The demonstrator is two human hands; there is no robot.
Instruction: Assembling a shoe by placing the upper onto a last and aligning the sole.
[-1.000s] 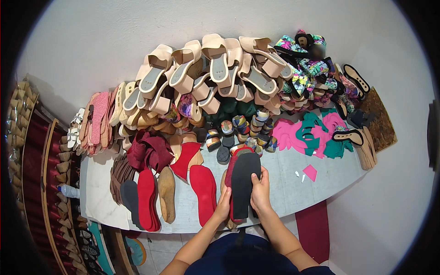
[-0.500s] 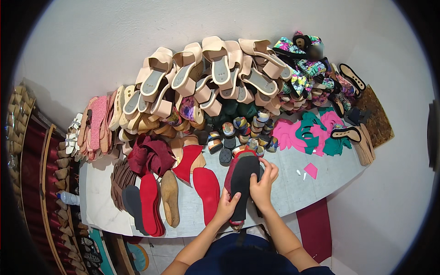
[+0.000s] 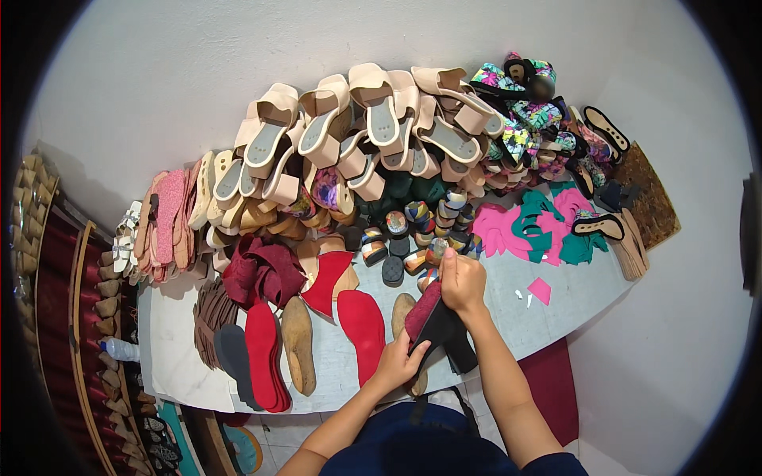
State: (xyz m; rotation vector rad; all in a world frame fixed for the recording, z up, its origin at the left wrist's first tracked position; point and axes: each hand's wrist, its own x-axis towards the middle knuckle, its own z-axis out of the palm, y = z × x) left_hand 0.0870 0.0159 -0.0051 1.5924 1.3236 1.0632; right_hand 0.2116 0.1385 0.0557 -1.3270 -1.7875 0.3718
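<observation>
Both hands grip a black and dark-red shoe piece (image 3: 429,319), sole-shaped and tilted above the table's front edge. Its dark-red side faces left and its black side faces me. My left hand (image 3: 394,363) pinches the near end, thumb on the black side. Around the far end my right hand (image 3: 463,279) is closed, thumb pointing up; what its fingers cover is hidden. Partly hidden behind the piece, a wooden shoe last (image 3: 403,305) lies on the table. Right of it is a black flat piece (image 3: 461,353). A red sole (image 3: 363,333) lies left of my hands.
Stacked red soles (image 3: 263,357), grey soles (image 3: 233,357) and another wooden last (image 3: 298,349) lie left on the table (image 3: 508,317). Beige heeled sandals (image 3: 317,119) pile along the wall. Small patterned heels (image 3: 417,213) stand mid-table; pink and green scraps (image 3: 500,226) lie right.
My right hand has moved up to the far end of the shoe piece, which has turned and tilted to show its dark-red side. The wooden last behind is now visible.
</observation>
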